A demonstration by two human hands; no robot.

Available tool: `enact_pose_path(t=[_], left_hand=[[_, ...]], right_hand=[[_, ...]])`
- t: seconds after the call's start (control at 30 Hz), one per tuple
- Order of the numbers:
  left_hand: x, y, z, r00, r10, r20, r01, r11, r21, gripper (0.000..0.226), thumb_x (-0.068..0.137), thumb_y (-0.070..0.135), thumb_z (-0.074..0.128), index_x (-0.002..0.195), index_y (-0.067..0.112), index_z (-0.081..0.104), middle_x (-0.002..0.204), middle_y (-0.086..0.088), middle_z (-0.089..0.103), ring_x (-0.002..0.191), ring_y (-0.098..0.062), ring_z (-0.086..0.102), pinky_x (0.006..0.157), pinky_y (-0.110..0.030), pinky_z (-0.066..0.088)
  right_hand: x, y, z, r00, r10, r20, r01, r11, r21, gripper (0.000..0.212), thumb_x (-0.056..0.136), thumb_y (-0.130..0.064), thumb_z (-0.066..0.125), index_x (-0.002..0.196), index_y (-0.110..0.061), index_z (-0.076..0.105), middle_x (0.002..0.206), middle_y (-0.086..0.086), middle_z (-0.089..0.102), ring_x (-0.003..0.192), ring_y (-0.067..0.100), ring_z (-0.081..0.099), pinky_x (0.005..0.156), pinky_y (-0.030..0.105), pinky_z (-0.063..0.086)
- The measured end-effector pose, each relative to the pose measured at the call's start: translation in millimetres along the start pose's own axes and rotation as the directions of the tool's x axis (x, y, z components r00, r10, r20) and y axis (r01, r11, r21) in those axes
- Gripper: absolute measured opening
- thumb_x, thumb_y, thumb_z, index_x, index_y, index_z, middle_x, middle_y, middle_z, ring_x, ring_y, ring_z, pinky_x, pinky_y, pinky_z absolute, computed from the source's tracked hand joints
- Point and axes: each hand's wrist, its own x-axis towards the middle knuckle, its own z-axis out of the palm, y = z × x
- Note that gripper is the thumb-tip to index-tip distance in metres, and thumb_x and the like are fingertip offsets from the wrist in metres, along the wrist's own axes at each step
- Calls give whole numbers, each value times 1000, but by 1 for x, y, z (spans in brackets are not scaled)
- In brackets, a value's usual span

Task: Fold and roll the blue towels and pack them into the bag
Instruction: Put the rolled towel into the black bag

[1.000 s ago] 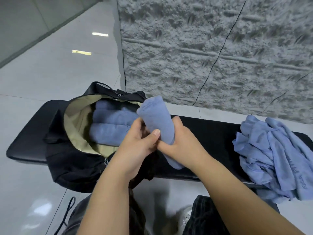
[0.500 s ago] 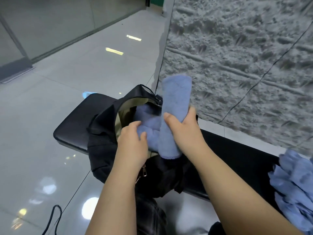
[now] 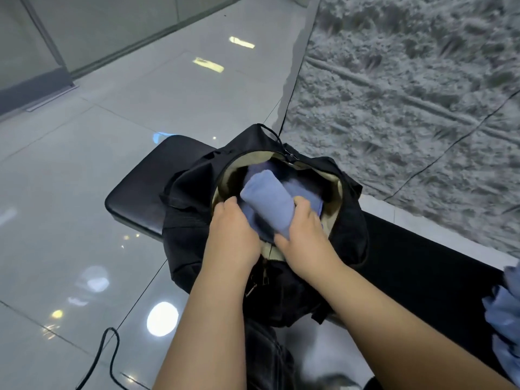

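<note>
**Packing under way: one roll entering the bag, loose towels outstanding**

Head view. A black bag (image 3: 349,229) with a tan lining sits open on a black bench (image 3: 140,192), at roughly 12 o'clock from the person's forearms. A rolled blue towel (image 3: 267,204) lies in the bag's mouth, its far end pointing toward 11 o'clock, resting on further blue cloth deeper inside; how many rolls are below cannot be counted. The right hand (image 3: 304,237) grips the roll's near end, thumb and fingers curled round it. The left hand (image 3: 233,235) lies against the roll's 9 o'clock side; its fingertips are hidden in the opening, so its grip cannot be told. At 4 o'clock, on the frame edge, a heap of unfolded towels (image 3: 503,319) sits on the bench.

Judgement: this roll is not fully seated; the heap has yet to be folded, rolled and packed.
</note>
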Motion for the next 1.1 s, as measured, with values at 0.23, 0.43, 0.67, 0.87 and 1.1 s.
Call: enact_pose_path(t=[0.23, 0.43, 0.67, 0.87, 1.1], left_hand=[[-4, 11, 2, 988, -31, -148, 43, 996, 75, 63, 89, -2, 40, 146, 13, 18, 143, -10, 28, 131, -27, 33, 100, -37, 34], [-6, 11, 5, 987, -85, -135, 111, 973, 200, 69, 84, -2, 44, 146, 11, 17, 143, -14, 24, 131, -29, 25, 101, -37, 31], [-6, 17, 1, 974, -15, -227, 76, 962, 263, 75, 83, -1, 49, 147, 14, 14, 149, -12, 13, 135, -27, 17, 107, -38, 25], [-5, 16, 0, 997, 39, -66, -19, 959, 282, 58, 86, 6, 49, 140, 3, 30, 151, -13, 16, 138, -29, 20, 110, -40, 25], [-13, 22, 13, 940, -137, 313, -78, 805, 588, 42, 94, 5, 39, 136, 0, 36, 149, -22, 20, 132, -34, 32, 107, -35, 29]], right_hand=[[-5, 6, 13, 950, -78, 301, 189, 914, -359, 45, 87, -18, 55, 125, -9, 32, 123, 8, 46, 113, 26, 44, 78, 32, 31], [0, 6, 23, 939, -37, 343, 202, 865, -460, 48, 88, -14, 56, 126, -8, 29, 127, 9, 45, 117, 27, 45, 80, 31, 32], [11, -5, 25, 919, 97, 382, 70, 913, -402, 46, 88, -10, 55, 124, -4, 28, 132, 15, 45, 120, 32, 46, 90, 37, 38], [13, -16, 44, 949, 77, 306, 61, 906, -418, 38, 89, -12, 51, 122, -8, 33, 128, 17, 48, 119, 34, 48, 93, 40, 36], [20, -9, 31, 933, 47, 357, 108, 909, -403, 32, 94, -24, 46, 125, -15, 41, 130, 11, 50, 123, 30, 46, 95, 39, 35]])
